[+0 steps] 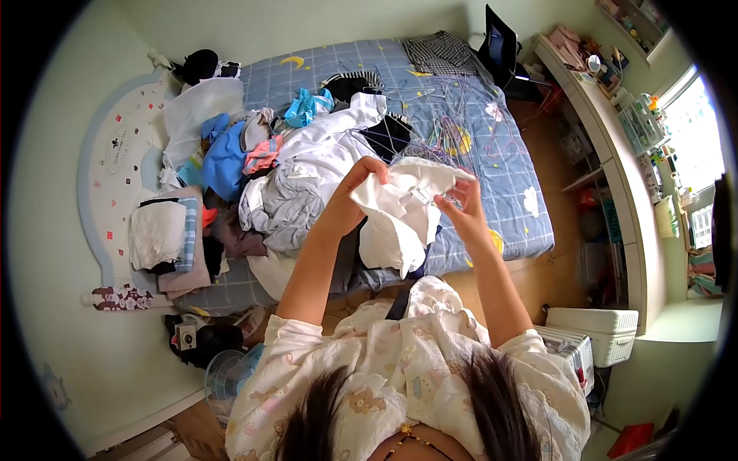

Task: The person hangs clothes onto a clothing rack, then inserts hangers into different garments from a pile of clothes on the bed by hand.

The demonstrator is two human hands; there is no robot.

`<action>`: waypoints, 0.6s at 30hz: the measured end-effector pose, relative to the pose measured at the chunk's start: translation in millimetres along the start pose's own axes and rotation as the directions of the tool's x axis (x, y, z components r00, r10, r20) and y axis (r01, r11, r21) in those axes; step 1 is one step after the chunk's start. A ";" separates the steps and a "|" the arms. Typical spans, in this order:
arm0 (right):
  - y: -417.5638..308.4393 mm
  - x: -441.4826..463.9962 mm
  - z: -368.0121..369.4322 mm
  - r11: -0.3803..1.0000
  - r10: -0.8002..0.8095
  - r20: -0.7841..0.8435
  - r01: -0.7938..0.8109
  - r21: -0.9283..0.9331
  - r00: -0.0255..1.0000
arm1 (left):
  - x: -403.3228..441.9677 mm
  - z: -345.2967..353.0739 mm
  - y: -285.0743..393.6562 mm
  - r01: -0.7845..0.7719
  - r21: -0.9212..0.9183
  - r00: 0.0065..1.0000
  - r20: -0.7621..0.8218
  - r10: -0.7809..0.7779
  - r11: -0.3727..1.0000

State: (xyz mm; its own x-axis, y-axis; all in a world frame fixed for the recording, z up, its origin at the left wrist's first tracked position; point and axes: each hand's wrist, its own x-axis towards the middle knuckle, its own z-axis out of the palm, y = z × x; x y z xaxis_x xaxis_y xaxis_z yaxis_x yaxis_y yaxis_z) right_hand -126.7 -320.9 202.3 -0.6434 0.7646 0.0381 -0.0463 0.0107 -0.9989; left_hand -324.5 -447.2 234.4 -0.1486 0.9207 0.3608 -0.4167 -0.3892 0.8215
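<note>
Between my two hands hangs a white garment (396,223), held up by its top edge over the near side of the bed; a small label shows inside it. My left hand (363,180) pinches the garment's left upper corner. On the other side, my right hand (461,206) grips the right upper edge between thumb and fingers. Just beyond my left hand lies a heap with a white shirt (330,127) and a grey garment (288,203). A tangle of wire hangers (453,138) rests on the bed past my right hand.
The bed (519,207) has a blue checked sheet. Blue clothing (224,165) lies in the heap, and folded clothes (157,234) are stacked by the headboard (96,184). A laptop (500,46) stands at the far corner. White suitcases (596,330) and a fan (223,380) stand on the floor.
</note>
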 end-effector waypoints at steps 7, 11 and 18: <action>-31.9 2.4 5.0 0.997 -0.040 0.046 0.042 -0.061 0.998 | -6.7 -18.1 -8.6 0.174 -0.237 0.982 0.109 -0.152 0.956; -59.8 -1.9 15.5 0.951 0.155 -0.082 -0.126 0.282 0.984 | -13.5 -6.4 3.9 0.292 -0.308 0.917 -0.177 -0.357 0.905; -61.5 2.8 3.8 0.767 0.399 -0.103 -0.270 0.582 0.911 | -58.4 -10.9 -27.7 0.500 0.287 0.866 -0.164 -0.472 0.817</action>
State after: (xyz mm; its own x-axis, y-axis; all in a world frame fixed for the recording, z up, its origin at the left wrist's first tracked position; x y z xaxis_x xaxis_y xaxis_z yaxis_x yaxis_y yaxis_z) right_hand -128.5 -321.9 264.0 -0.5259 0.7673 -0.3669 -0.3069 -0.5736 -0.7595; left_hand -314.1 -489.9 185.7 -0.0794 0.9858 -0.1481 -0.1575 0.1343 0.9783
